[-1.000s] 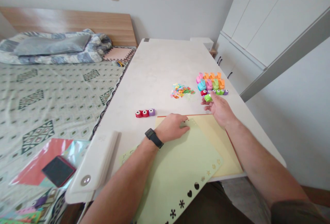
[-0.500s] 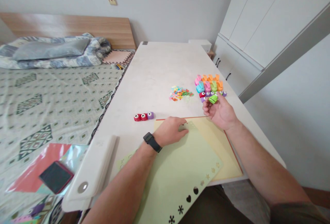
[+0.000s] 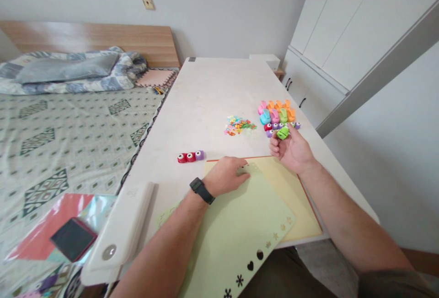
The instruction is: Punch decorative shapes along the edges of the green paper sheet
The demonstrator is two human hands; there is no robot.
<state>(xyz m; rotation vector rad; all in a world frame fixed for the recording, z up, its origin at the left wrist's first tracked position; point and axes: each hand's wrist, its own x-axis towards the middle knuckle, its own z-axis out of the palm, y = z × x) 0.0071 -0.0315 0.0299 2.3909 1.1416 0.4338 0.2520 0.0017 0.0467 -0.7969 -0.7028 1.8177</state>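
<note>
My right hand [image 3: 294,152] is raised above the table's right side, thumb and fingers closed round a small bright green craft punch [image 3: 283,132]. My left hand [image 3: 228,174] rests on a pale green sheet of paper [image 3: 247,218], thumb and index finger apart, holding nothing; its other fingers are partly hidden. Punched shapes, among them hearts and snowflakes, run along the sheet's near right edge, which overhangs the table. Beneath it lies a yellow sheet [image 3: 303,215]. Rows of colourful craft punches [image 3: 274,114] stand just behind my right hand.
Small paper cutouts [image 3: 239,125] lie heaped mid-table. Three small punches [image 3: 190,156], two red and one purple, stand left of the sheets. A long white device [image 3: 125,229] sits along the table's left edge. A phone-like dark object [image 3: 73,238] lies on plastic-wrapped paper on the bed.
The green punch has turned slightly in my right hand's fingers. My left hand stays on the green sheet. The view has shifted a little.
</note>
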